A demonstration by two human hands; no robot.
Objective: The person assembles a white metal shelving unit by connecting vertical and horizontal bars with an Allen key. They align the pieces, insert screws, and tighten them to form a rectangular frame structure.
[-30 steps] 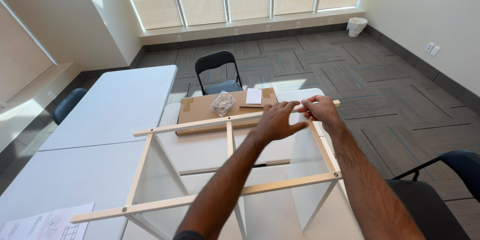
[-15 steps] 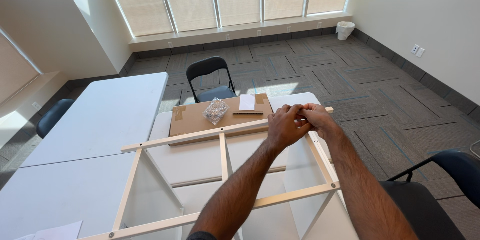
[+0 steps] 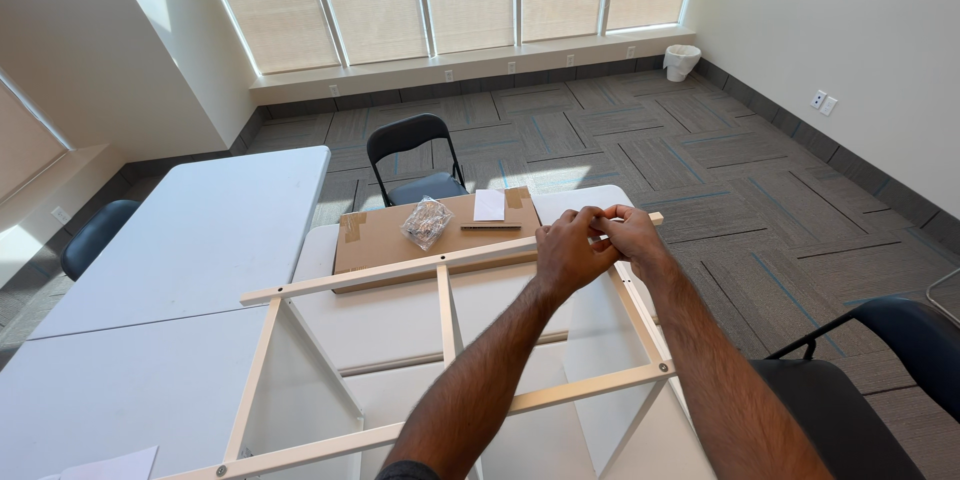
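A white shelf frame with light wooden rails (image 3: pixel 400 270) lies on the white table in front of me. Both hands meet at the far right end of its far rail. My left hand (image 3: pixel 568 252) curls over the rail near the corner joint. My right hand (image 3: pixel 632 232) pinches something small at the same spot; the fingers hide what it is. Behind the rail lies a flat brown cardboard box (image 3: pixel 390 235) with a clear bag of hardware (image 3: pixel 427 222), a small white sheet (image 3: pixel 490 205) and a thin wooden stick (image 3: pixel 490 227) on top.
A long white table (image 3: pixel 190 250) stands to the left. A black folding chair (image 3: pixel 415 155) is behind the box, a dark blue chair (image 3: pixel 95 235) at far left, another dark chair (image 3: pixel 880 350) at right. A white bin (image 3: pixel 682 62) sits by the windows. Grey carpet floor.
My view has shifted slightly. Both hands stay at the far right corner of the frame, fingers working closer together on the rail end.
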